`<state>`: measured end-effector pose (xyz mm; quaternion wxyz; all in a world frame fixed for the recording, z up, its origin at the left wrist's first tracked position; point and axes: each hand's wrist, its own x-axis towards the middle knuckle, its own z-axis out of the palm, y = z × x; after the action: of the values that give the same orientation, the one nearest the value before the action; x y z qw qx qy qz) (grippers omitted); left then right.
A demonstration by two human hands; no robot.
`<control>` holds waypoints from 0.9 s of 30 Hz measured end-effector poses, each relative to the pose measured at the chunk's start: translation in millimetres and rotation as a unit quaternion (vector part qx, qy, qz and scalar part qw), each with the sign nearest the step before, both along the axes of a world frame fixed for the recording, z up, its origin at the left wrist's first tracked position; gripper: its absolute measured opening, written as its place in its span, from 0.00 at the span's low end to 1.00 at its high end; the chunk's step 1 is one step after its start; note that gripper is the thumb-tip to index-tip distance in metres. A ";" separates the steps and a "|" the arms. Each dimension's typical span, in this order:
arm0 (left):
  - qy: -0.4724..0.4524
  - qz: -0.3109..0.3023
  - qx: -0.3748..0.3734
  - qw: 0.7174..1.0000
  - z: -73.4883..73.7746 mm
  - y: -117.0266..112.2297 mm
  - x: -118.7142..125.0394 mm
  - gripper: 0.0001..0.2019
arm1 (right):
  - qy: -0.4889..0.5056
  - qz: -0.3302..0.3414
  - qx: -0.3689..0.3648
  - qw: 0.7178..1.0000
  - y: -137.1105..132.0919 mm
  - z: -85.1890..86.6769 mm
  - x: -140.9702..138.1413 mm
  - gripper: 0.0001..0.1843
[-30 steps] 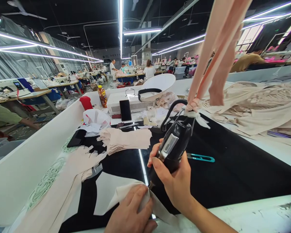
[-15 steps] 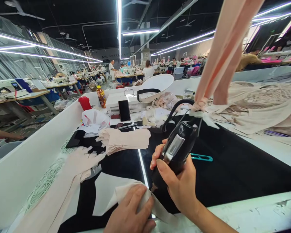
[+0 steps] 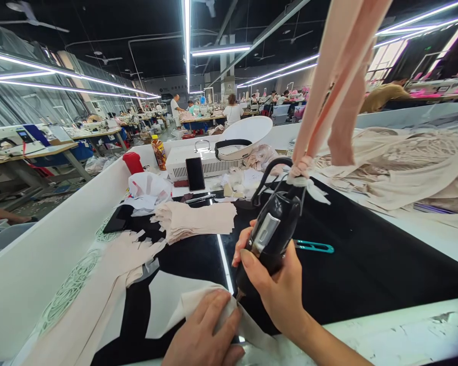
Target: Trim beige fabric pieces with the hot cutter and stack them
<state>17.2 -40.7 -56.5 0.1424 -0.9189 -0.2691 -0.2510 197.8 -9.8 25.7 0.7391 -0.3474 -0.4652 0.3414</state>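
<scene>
My right hand (image 3: 277, 284) is wrapped around a black corded hand-held power tool (image 3: 269, 234) with a silver plate on its side. The tool tilts, and its narrow metal tip points down at the edge of a beige fabric piece (image 3: 198, 305). Spread over that fabric, my left hand (image 3: 208, 328) presses it against the black work surface (image 3: 351, 274), fingertips close to the tip. Part of the fabric is folded over beside my fingers. Peach cloth strips (image 3: 324, 101), knotted near the tool's cord end, hang from above. Teal thread snips (image 3: 313, 246) lie right of the tool.
Stacked beige pieces (image 3: 198, 218) lie ahead, with long beige strips (image 3: 99, 295) and pale green cord (image 3: 66, 284) at left. Behind are a phone (image 3: 195, 174), a white vented box (image 3: 183, 161) and a bottle (image 3: 159, 152). Beige fabric (image 3: 397, 168) heaps at right. White walls edge the table.
My right hand and the tool have shifted slightly left, the tip staying near the fabric edge. The peach strips have swung left. My left hand and the fabric look nearly unchanged.
</scene>
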 end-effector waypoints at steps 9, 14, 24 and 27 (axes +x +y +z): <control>0.023 -0.026 -0.143 0.989 28.8 10.1 -31.6 0.24 | 0.028 0.004 0.012 1.000 4.3 4.0 9.3 0.16; 0.085 0.028 -0.163 0.983 27.3 18.6 -50.6 0.33 | 0.031 0.028 0.012 0.999 1.6 5.0 16.8 0.16; 0.065 0.169 -0.242 0.953 18.1 -5.1 -23.3 0.16 | 0.026 0.054 0.005 0.998 -13.6 -0.5 24.1 0.16; 0.049 0.140 -0.190 0.970 13.3 -6.5 -23.3 0.15 | 0.020 0.055 0.019 0.998 -15.3 -0.5 24.4 0.14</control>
<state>-6.2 -47.2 -43.2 0.0117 -0.8932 -0.4311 -0.1276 222.2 -25.1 25.3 0.7348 -0.3000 -0.4750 0.3799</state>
